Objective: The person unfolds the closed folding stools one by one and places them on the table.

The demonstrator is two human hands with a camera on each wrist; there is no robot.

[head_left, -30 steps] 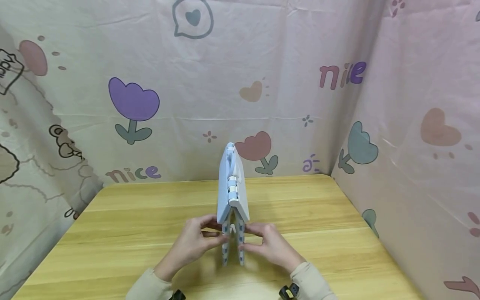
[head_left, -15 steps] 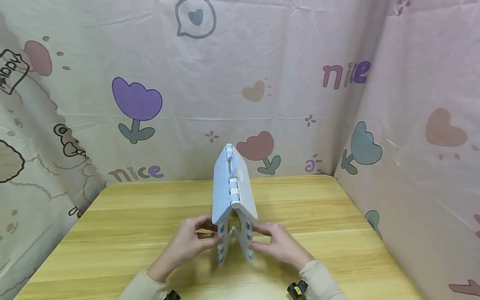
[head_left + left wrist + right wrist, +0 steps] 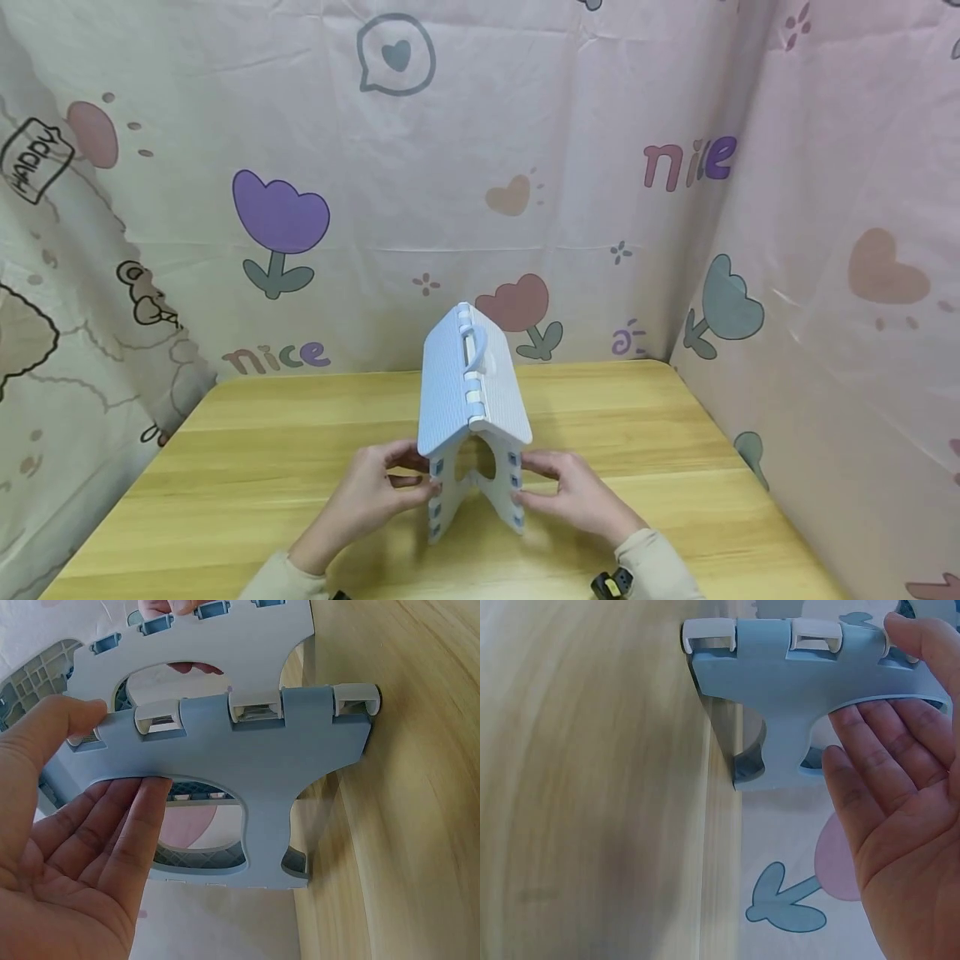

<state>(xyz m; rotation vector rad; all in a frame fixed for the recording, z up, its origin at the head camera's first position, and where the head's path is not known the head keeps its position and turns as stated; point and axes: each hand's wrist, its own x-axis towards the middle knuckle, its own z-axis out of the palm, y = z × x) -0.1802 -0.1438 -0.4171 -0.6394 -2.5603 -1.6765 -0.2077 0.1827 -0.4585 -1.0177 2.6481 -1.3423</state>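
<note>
1. Noticeably, the folding stool of pale-blue and white plastic, its ridged top peaked like a roof [image 3: 474, 408], has widened over the last second: the two halves of the top slope further apart, and the white leg panels at its six o'clock end have spread from nearly parallel into a broad V.
2. I judge from this that the unfolding is under way but only part done, since the top makes a peak rather than a flat seat.
3. The stool appears to stand on the light wood-grain table [image 3: 300, 433], toward six o'clock of the head view, with a blue plastic loop handle [image 3: 477, 347] lying toward twelve along its ridge.
4. The bare left hand [image 3: 375, 492], at the stool's eight o'clock, grips one side leg, thumb and fingers clamped on it.
5. The bare right hand [image 3: 573, 497], at four o'clock, pinches the opposite leg likewise.
6. The left wrist view shows what the head view hides: fingertips tucked at an oval opening in a flat blue plastic leg panel [image 3: 232, 742], the thumb on its hinged edge, and a gridded underside [image 3: 30, 690] at ten o'clock.
7. The right wrist view shows a matching grip, with the index finger a little apart from its neighbours.
8. Only the head view shows the handle and both whole hands.
</note>
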